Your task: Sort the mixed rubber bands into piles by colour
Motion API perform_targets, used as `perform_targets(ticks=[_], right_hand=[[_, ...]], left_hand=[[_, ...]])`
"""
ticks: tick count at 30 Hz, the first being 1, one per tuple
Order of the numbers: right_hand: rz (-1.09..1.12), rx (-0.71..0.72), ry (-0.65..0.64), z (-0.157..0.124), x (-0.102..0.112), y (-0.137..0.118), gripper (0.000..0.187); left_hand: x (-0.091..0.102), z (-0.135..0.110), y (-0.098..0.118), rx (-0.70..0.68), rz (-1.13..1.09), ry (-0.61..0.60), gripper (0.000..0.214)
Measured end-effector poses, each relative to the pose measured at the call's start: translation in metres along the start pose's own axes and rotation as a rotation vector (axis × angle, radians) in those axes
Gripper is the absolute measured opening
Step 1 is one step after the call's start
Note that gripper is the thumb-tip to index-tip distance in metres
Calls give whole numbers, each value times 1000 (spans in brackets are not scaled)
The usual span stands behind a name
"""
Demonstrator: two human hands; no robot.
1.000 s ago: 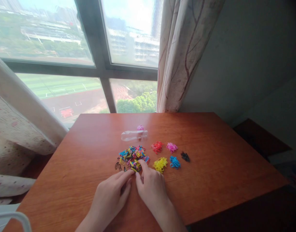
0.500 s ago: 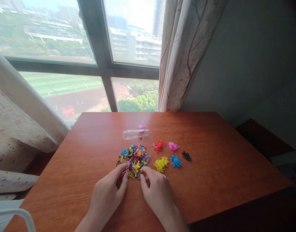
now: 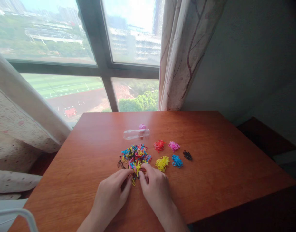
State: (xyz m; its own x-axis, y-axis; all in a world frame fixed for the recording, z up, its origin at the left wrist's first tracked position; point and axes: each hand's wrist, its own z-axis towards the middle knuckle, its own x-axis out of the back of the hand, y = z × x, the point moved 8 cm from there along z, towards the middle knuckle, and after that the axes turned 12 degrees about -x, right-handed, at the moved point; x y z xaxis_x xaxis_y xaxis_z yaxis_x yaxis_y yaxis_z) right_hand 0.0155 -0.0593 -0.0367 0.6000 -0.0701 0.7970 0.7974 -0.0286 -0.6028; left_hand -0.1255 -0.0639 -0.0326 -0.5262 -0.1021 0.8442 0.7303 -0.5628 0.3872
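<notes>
Band pile [image 3: 135, 155], left hand [image 3: 111, 196] and right hand [image 3: 156, 190] grips pinching its near edge, table [image 3: 85, 154] open leftward.

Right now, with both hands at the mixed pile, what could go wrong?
The right hand sits close beside the yellow pile; a sideways drag could smear mixed bands into it. Bands in the mixed pile look tangled, so lifting one may pull others along.
</notes>
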Motion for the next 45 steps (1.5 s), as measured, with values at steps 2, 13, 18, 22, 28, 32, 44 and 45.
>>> perform_targets(ticks=[2, 13, 18, 22, 28, 32, 44, 45], right_hand=[[-35, 1, 3, -1, 1, 1, 18], [-187, -43, 51, -15, 5, 20, 17], [-147, -29, 75, -16, 3, 21, 13], [-80, -7, 104, -19, 6, 21, 15], [29, -26, 217, -14, 34, 40, 21], [8, -73, 305, -7, 54, 59, 23], [19, -76, 303, -4, 53, 61, 24], [38, -63, 294, -5, 52, 57, 23]], left_hand=[[1, 0, 0, 1, -1, 16, 21], [5, -4, -7, 35, 13, 66, 19], [4, -4, -4, 24, -8, 50, 19], [3, -3, -4, 21, -9, 53, 19], [2, -2, -3, 8, 17, 30, 19], [2, -1, -1, -7, 39, 22, 19], [5, -1, -2, -10, 50, 57, 19], [6, -2, -3, 1, 50, 65, 19]])
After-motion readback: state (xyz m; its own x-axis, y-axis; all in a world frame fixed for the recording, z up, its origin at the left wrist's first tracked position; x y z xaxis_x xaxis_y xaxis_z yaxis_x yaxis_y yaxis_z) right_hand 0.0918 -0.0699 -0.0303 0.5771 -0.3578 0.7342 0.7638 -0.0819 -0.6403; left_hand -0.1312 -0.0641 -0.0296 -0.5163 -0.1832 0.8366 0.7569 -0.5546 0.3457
